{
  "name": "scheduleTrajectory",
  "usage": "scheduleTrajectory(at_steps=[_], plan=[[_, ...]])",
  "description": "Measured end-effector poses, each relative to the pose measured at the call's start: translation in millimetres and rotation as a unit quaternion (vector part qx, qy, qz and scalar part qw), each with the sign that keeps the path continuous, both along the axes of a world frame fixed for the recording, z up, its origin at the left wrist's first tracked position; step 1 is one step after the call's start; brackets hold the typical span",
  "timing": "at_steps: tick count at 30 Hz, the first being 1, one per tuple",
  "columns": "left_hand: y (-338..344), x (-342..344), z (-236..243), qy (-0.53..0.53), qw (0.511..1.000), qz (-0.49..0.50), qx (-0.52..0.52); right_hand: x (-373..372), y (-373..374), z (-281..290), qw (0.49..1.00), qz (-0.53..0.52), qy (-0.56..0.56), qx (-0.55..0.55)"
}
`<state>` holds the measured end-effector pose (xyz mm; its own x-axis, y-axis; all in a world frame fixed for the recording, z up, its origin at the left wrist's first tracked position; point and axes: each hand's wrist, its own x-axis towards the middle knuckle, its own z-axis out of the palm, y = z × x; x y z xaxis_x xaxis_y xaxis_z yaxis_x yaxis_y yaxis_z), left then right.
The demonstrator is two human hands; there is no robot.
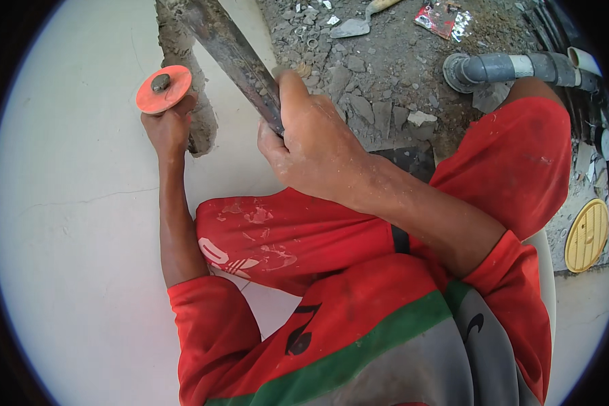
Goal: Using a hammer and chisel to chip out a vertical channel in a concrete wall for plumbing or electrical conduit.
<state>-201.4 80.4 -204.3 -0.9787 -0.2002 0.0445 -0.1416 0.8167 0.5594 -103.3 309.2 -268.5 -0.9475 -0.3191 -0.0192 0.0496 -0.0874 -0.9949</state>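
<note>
My left hand (pixel 166 130) is closed on the underside of a round orange disc (pixel 150 95), its fingers partly hidden. A small lump of grey mortar (pixel 160 82) sits on the disc. In my right hand (pixel 321 145), fingers wrapped round its lower end, is a long flat dark strip (pixel 230 57) smeared with grey. The strip slants up and left, its far end cut off by the frame's top. Beside both hands, a rough grey groove (pixel 201 128) runs down the pale surface. The strip passes in front of its upper part.
Broken rubble (pixel 358 88) covers the ground ahead. On it lie a trowel (pixel 350 28) and a torn red packet (pixel 436 19). A grey pipe (pixel 490 69) stands near my right knee, with dark hoses (pixel 551 27) behind. A yellow oval cover (pixel 586 235) lies far right.
</note>
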Motion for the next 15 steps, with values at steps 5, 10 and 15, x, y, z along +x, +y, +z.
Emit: scheduleTrajectory(at_steps=[5,10,15], plan=[[-7.4,13.5,-16.4,0.107,0.982,-0.056,0.146,3.6,8.9,-4.4,0.989,0.114,0.03,0.089],[13.8,-5.2,2.6,0.13,0.969,-0.141,0.154,-2.7,38.9,16.4,0.996,-0.009,0.021,0.084],[60.9,-12.7,13.7,0.112,0.968,-0.197,0.105,-16.5,45.8,-34.9,0.971,-0.078,-0.001,0.226]])
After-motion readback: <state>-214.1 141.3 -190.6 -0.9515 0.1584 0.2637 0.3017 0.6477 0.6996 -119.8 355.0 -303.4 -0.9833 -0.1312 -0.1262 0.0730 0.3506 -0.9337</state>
